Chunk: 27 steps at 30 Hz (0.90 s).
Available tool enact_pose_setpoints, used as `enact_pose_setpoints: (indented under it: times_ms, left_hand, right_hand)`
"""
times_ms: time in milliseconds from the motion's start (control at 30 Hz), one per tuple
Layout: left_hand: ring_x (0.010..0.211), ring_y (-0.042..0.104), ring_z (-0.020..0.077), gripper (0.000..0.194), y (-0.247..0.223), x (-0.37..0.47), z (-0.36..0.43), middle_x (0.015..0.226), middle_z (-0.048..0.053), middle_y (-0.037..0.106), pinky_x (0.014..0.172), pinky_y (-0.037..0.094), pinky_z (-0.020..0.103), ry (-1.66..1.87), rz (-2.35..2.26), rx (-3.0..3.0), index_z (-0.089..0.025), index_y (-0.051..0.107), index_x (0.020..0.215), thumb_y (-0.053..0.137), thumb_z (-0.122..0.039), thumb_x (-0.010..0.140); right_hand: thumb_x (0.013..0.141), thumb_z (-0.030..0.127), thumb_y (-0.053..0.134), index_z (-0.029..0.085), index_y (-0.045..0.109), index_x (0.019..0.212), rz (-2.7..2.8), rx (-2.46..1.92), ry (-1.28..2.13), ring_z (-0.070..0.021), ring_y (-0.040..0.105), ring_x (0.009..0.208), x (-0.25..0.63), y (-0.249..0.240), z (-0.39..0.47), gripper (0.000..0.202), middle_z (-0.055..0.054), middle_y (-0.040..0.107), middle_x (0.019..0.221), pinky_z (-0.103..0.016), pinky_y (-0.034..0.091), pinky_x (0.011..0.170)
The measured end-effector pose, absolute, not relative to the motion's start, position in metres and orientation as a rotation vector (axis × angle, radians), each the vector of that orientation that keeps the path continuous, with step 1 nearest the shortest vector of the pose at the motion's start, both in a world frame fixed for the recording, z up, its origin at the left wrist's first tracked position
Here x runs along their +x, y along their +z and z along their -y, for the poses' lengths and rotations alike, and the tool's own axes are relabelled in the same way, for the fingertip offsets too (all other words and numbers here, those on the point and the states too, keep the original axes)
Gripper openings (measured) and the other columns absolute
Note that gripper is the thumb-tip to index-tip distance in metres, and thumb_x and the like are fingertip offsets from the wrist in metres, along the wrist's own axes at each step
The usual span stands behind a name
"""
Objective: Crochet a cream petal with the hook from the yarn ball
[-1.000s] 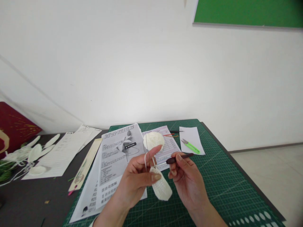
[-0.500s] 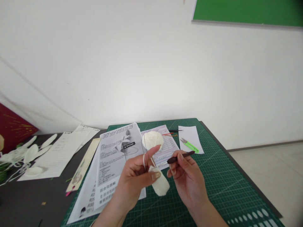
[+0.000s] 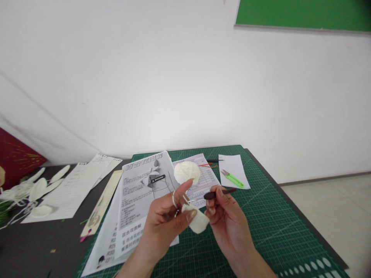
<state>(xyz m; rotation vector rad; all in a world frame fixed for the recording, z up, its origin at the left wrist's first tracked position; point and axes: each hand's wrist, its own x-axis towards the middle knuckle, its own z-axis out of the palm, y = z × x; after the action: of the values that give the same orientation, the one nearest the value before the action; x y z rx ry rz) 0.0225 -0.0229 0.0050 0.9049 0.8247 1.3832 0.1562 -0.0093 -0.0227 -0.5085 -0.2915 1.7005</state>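
Observation:
My left hand pinches a small white crocheted piece between thumb and fingers. White yarn loops round its raised index finger. In my right hand is a crochet hook with a dark brown handle, gripped between thumb and fingers. The thin metal shaft points left, its tip near the top edge of the crocheted piece; whether it sits in a stitch I cannot tell. Behind the hands, a white ball of yarn rests on the printed sheets.
A green cutting mat covers the table. Pattern sheets lie left, beside a ruler-like strip. Green-handled thread snips rest on white paper. White crocheted petals and loose yarn are at far left.
The crocheted piece has tilted, its lower end swinging up and right towards my right hand. The hook has shifted slightly left, its tip closer to the work.

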Motion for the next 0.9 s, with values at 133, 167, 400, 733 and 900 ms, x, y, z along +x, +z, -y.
enact_pose_setpoints:
  times_ms: [133, 167, 400, 733, 900]
  left_hand:
    - [0.076, 0.060, 0.0176, 0.042, -0.005, 0.020, 0.023, 0.067, 0.000, 0.065, 0.072, 0.048, 0.026, 1.427, -0.974, 1.034, -0.030, 0.073, 0.107, 0.080, -0.020, 0.067]
    - [0.076, 0.060, 0.0182, 0.042, -0.006, 0.020, 0.023, 0.066, 0.000, 0.064, 0.072, 0.048, 0.027, 1.430, -1.004, 1.059, -0.029, 0.073, 0.109, 0.079, -0.021, 0.068]
    - [0.062, 0.055, 0.0117, 0.045, 0.013, 0.029, 0.023, 0.063, -0.003, 0.063, 0.065, 0.046, 0.022, 1.397, -0.877, 0.763, -0.028, 0.075, 0.103, 0.081, -0.013, 0.061]
    - [0.052, 0.044, 0.0077, 0.048, 0.012, 0.027, 0.026, 0.057, -0.004, 0.054, 0.050, 0.033, 0.018, 1.335, -0.930, 0.716, -0.027, 0.072, 0.109, 0.078, -0.015, 0.062]
    - [0.048, 0.039, 0.0058, 0.050, 0.007, 0.025, 0.027, 0.055, -0.004, 0.051, 0.046, 0.029, 0.018, 1.379, -0.958, 0.818, -0.027, 0.070, 0.113, 0.078, -0.018, 0.065]
  right_hand:
    - [0.069, 0.022, 0.081, 0.013, 0.072, 0.077, 0.304, -0.516, 1.605, -0.0062, 0.062, 0.050, 0.156, -0.021, 0.010, 0.015, -0.002, 0.071, 0.062, -0.013, 0.053, 0.051]
    - [0.070, 0.022, 0.081, 0.014, 0.072, 0.077, 0.326, -0.515, 1.578, -0.0066, 0.062, 0.051, 0.157, -0.020, 0.010, 0.014, -0.002, 0.070, 0.062, -0.013, 0.054, 0.052]
    - [0.071, 0.025, 0.079, 0.014, 0.071, 0.078, 0.359, -0.517, 1.600, -0.0072, 0.060, 0.048, 0.158, -0.021, 0.009, 0.015, -0.001, 0.068, 0.059, -0.021, 0.058, 0.058]
    - [0.084, 0.028, 0.066, 0.020, 0.069, 0.082, 0.756, -0.547, 1.226, -0.0107, 0.061, 0.060, 0.160, -0.021, 0.016, 0.009, 0.000, 0.065, 0.071, -0.021, 0.052, 0.053]
    - [0.089, 0.024, 0.059, 0.023, 0.069, 0.088, 0.996, -0.544, 0.918, -0.0120, 0.057, 0.066, 0.164, -0.025, 0.024, 0.010, 0.000, 0.062, 0.074, -0.026, 0.051, 0.060]
